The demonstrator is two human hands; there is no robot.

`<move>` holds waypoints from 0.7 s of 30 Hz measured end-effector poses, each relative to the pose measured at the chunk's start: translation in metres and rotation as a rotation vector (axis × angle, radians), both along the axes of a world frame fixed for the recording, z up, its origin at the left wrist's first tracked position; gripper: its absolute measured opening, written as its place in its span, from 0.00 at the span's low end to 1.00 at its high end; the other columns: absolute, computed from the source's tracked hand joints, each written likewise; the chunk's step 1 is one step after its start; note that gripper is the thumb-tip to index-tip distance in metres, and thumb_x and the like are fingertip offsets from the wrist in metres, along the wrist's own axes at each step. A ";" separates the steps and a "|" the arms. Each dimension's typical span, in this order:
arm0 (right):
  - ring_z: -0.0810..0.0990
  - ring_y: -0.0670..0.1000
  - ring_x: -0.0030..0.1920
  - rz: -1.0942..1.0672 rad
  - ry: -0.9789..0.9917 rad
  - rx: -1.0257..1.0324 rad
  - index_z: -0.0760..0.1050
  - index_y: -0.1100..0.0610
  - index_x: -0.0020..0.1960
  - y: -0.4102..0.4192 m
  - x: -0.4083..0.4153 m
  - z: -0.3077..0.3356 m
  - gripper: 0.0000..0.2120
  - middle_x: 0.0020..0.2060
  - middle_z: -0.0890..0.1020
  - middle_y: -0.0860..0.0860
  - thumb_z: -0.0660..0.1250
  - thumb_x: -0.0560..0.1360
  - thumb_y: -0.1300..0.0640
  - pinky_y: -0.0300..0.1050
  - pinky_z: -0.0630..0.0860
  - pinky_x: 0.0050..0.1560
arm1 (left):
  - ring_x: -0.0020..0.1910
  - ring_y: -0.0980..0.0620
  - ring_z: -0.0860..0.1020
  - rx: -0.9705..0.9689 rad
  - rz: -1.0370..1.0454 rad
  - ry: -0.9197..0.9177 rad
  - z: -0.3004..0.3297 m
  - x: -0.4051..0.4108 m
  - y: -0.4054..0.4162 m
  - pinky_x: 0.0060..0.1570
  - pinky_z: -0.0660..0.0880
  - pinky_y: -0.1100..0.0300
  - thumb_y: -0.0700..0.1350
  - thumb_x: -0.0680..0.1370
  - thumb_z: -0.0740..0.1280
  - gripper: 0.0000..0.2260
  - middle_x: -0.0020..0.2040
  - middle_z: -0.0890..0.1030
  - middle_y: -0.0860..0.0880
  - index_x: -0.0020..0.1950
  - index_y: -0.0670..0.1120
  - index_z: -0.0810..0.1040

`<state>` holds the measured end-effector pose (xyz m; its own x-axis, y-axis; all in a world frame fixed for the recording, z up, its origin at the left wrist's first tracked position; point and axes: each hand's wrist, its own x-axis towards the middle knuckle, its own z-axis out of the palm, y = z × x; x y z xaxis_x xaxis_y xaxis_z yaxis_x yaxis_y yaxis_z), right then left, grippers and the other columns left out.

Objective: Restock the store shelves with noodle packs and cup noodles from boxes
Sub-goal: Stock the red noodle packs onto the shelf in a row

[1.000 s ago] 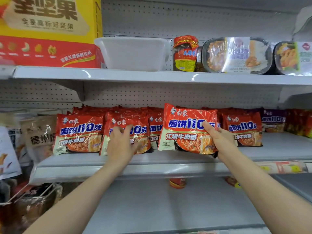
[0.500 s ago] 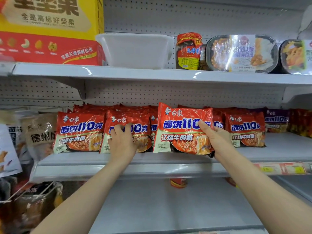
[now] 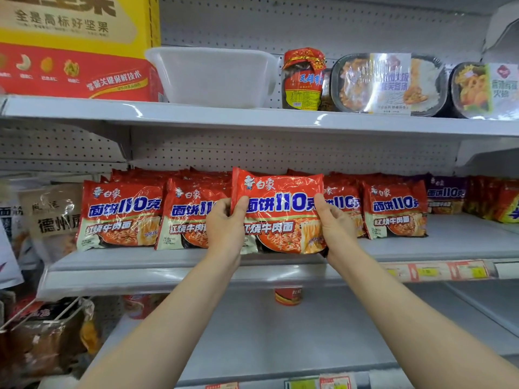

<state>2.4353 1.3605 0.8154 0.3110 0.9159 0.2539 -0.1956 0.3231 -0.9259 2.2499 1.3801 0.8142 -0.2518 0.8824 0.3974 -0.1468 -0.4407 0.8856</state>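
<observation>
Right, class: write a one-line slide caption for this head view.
Both hands, left hand and right hand, hold a red noodle pack upright at the middle shelf.

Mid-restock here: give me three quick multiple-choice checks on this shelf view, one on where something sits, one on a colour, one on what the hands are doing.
1. Where does the white plastic tub stand?
A. on the upper shelf, between the nut box and the jar
B. on the lowest shelf
C. on the noodle shelf

2. What colour is the pack at the right end of the noodle row, just past the red ones?
A. green
B. purple
C. white

3. How is the front noodle pack held?
A. by the right hand only
B. lying untouched
C. by both hands, one at each side edge

Answers: 1 A, it sits beside the nut box and the jar. 2 B, the purple pack shows there. 3 C, the left hand and the right hand grip its edges.
</observation>
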 end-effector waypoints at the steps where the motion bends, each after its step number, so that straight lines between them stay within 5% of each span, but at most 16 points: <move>1: 0.88 0.54 0.45 -0.007 0.012 0.000 0.77 0.55 0.55 0.000 0.000 -0.001 0.17 0.46 0.88 0.53 0.71 0.76 0.42 0.53 0.85 0.48 | 0.48 0.51 0.82 -0.010 0.019 -0.026 -0.002 0.001 0.000 0.47 0.80 0.55 0.49 0.81 0.67 0.05 0.48 0.84 0.50 0.50 0.50 0.78; 8: 0.87 0.54 0.49 0.011 0.100 -0.017 0.78 0.55 0.55 0.007 0.000 -0.006 0.13 0.47 0.88 0.52 0.67 0.80 0.46 0.58 0.82 0.55 | 0.48 0.48 0.84 -0.059 0.030 -0.154 -0.006 0.003 0.002 0.49 0.83 0.51 0.50 0.82 0.67 0.07 0.47 0.85 0.48 0.50 0.47 0.78; 13: 0.87 0.51 0.40 0.046 0.207 -0.028 0.74 0.51 0.44 0.015 0.010 -0.007 0.07 0.43 0.87 0.50 0.70 0.79 0.53 0.49 0.83 0.38 | 0.49 0.41 0.83 -0.110 -0.113 -0.108 -0.001 -0.014 0.009 0.58 0.78 0.38 0.48 0.81 0.68 0.08 0.49 0.85 0.42 0.45 0.46 0.81; 18: 0.87 0.50 0.39 0.008 0.199 -0.055 0.75 0.53 0.44 0.020 0.021 -0.008 0.07 0.44 0.87 0.51 0.71 0.79 0.55 0.44 0.81 0.32 | 0.44 0.49 0.85 -0.119 -0.109 0.156 0.007 -0.033 0.021 0.53 0.81 0.50 0.46 0.80 0.70 0.06 0.43 0.87 0.50 0.45 0.48 0.84; 21: 0.86 0.51 0.46 -0.067 0.082 -0.051 0.78 0.56 0.45 0.030 0.024 -0.009 0.06 0.48 0.87 0.53 0.73 0.77 0.55 0.43 0.81 0.39 | 0.43 0.51 0.85 -0.081 -0.012 0.327 0.009 -0.041 0.031 0.51 0.79 0.54 0.47 0.79 0.70 0.05 0.41 0.87 0.52 0.46 0.51 0.85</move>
<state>2.4591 1.3905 0.8060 0.3898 0.9034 0.1788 -0.2509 0.2910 -0.9233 2.2094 1.4108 0.8228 -0.1125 0.9167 0.3835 0.1459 -0.3665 0.9189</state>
